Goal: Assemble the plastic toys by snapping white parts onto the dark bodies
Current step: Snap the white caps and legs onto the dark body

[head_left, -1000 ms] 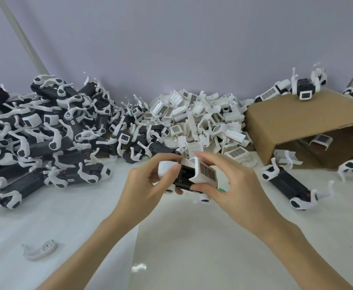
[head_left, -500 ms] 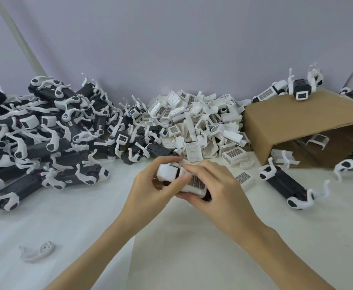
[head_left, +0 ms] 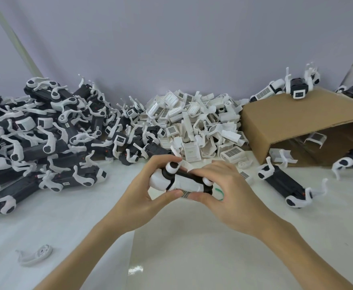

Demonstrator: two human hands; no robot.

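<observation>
Toy (seemingly half-clad) between both hands

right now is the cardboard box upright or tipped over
Tipped over: the cardboard box lies on its side, opening facing the table, white parts inside.

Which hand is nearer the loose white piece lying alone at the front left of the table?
Left. The left hand grips the toy at centre, up and right of the loose white piece. The right hand holds the toy's other end, farther right.
</observation>
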